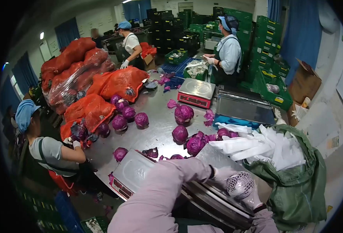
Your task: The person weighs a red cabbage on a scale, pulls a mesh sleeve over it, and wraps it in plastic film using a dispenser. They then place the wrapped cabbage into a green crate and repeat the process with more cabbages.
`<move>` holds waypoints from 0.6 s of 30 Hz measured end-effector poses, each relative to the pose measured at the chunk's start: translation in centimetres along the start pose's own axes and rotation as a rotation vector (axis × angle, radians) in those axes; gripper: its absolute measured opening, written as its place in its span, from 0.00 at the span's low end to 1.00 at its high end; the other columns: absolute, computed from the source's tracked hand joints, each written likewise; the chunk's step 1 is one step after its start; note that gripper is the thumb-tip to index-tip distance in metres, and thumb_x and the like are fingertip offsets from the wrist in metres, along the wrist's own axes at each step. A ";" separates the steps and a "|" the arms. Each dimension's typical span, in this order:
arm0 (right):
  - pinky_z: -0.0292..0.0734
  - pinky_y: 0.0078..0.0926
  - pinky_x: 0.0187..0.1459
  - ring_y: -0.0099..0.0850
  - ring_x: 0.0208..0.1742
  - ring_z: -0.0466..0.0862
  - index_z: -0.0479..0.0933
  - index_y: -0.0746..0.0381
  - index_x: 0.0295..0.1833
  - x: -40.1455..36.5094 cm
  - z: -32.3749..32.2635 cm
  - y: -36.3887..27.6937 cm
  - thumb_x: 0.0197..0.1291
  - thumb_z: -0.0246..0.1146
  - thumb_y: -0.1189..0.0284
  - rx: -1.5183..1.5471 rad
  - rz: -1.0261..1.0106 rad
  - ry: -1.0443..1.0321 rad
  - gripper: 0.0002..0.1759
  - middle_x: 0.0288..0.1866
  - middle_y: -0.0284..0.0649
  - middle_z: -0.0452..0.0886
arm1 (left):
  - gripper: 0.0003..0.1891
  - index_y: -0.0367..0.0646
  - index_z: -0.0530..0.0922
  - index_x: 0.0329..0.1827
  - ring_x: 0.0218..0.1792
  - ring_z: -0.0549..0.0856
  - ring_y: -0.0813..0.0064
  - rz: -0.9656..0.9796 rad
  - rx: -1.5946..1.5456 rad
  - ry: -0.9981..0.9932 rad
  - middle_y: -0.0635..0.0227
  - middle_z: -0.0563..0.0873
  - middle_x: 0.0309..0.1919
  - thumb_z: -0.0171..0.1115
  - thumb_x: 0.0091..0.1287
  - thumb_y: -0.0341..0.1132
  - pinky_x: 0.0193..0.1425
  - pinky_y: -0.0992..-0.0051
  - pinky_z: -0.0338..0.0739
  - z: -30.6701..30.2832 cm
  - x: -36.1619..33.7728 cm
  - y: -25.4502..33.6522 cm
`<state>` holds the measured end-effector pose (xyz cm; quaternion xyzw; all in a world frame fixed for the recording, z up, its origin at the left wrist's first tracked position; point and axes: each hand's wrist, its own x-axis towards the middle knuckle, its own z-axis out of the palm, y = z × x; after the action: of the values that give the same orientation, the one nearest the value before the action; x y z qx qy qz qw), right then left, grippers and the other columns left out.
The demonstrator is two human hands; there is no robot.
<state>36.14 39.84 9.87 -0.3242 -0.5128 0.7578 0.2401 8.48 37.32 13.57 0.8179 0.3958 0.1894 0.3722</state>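
Note:
A round cabbage in a white foam net (240, 185) is between my two gloved hands, above a metal machine with rails (214, 202). My left hand (223, 174) reaches in from the left and grips the netted cabbage on its near-left side. Against its lower right side my right hand (254, 199) is closed around it. The fingers are partly hidden behind the cabbage. Just beyond, white foam nets (268, 145) spill from a green woven sack (295, 194). Bare red cabbages, one of them a large one (184, 114), lie on the steel table (156, 105).
Scales stand at my left (134, 169) and farther back (196, 91). A dark flat-topped machine (243, 105) is beyond the nets. Orange mesh sacks (121, 81) pile up at the left. Co-workers stand at the left (55, 151), the back (132, 46) and the right (228, 54). Green crates (266, 46) are stacked behind.

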 end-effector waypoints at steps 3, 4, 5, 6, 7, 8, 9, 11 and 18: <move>0.64 0.33 0.70 0.32 0.68 0.71 0.70 0.66 0.67 -6.4 5.1 -7.1 0.62 0.65 0.67 -0.605 0.110 -0.382 0.29 0.66 0.43 0.75 | 0.29 0.37 0.73 0.64 0.54 0.83 0.73 -0.132 -0.524 -0.348 0.57 0.85 0.53 0.66 0.65 0.44 0.62 0.73 0.75 -0.6 -4.9 5.7; 0.64 0.33 0.70 0.31 0.67 0.72 0.71 0.66 0.66 -8.1 5.2 -6.7 0.65 0.63 0.67 -0.677 0.249 -0.508 0.26 0.65 0.42 0.76 | 0.29 0.37 0.73 0.64 0.54 0.83 0.73 -0.129 -0.534 -0.367 0.57 0.85 0.53 0.66 0.65 0.44 0.62 0.73 0.75 0.1 -7.3 6.2; 0.64 0.34 0.70 0.35 0.67 0.73 0.69 0.67 0.67 -10.1 4.4 -3.5 0.67 0.61 0.65 -0.588 0.325 -0.531 0.27 0.67 0.43 0.74 | 0.29 0.36 0.72 0.64 0.54 0.82 0.72 -0.238 -0.743 -0.421 0.57 0.84 0.54 0.64 0.66 0.45 0.62 0.72 0.75 1.1 -9.7 6.7; 0.63 0.36 0.71 0.39 0.67 0.74 0.67 0.68 0.69 -11.8 4.1 -0.8 0.69 0.58 0.63 -0.501 0.394 -0.553 0.28 0.68 0.44 0.73 | 0.29 0.35 0.72 0.65 0.55 0.82 0.71 -0.350 -0.944 -0.471 0.56 0.84 0.55 0.62 0.67 0.46 0.63 0.71 0.75 2.0 -12.0 7.2; 0.62 0.38 0.72 0.41 0.70 0.71 0.64 0.70 0.71 -14.3 6.1 -1.8 0.72 0.54 0.63 0.002 0.670 -0.450 0.29 0.71 0.49 0.70 | 0.29 0.34 0.72 0.65 0.56 0.82 0.71 -0.467 -1.143 -0.519 0.55 0.84 0.55 0.60 0.68 0.47 0.64 0.71 0.75 3.1 -14.2 7.6; 0.61 0.40 0.73 0.44 0.74 0.65 0.59 0.74 0.72 -15.9 10.3 -5.7 0.72 0.52 0.55 0.128 0.806 -0.411 0.36 0.73 0.53 0.65 | 0.29 0.33 0.71 0.65 0.56 0.82 0.70 -0.588 -1.338 -0.562 0.55 0.83 0.56 0.58 0.69 0.48 0.64 0.70 0.75 4.0 -16.4 8.0; 0.60 0.41 0.73 0.46 0.76 0.62 0.57 0.76 0.72 -17.4 10.2 -4.8 0.70 0.50 0.49 0.296 0.838 -0.379 0.42 0.74 0.56 0.62 | 0.30 0.31 0.71 0.65 0.57 0.82 0.69 -0.712 -1.531 -0.599 0.54 0.83 0.56 0.56 0.70 0.49 0.65 0.70 0.74 4.8 -18.6 8.3; 0.58 0.45 0.74 0.51 0.78 0.57 0.50 0.81 0.72 -21.3 10.0 -2.3 0.65 0.45 0.36 0.538 0.678 -0.385 0.55 0.75 0.64 0.55 | 0.33 0.29 0.68 0.66 0.60 0.80 0.65 -0.785 -1.861 -0.487 0.51 0.80 0.59 0.49 0.72 0.53 0.66 0.66 0.73 5.7 -22.9 8.8; 0.85 0.31 0.41 0.40 0.41 0.87 0.73 0.75 0.46 -25.3 16.0 4.2 0.73 0.53 0.65 -0.122 0.133 0.328 0.19 0.40 0.46 0.82 | 0.27 0.35 0.77 0.58 0.46 0.87 0.75 -0.743 -1.029 0.137 0.58 0.86 0.47 0.47 0.76 0.52 0.48 0.77 0.82 9.1 -27.3 12.0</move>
<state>41.29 10.79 16.39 -0.4906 -0.4893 0.6763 0.2499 3.32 6.68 16.35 0.3287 0.5344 0.2652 0.7321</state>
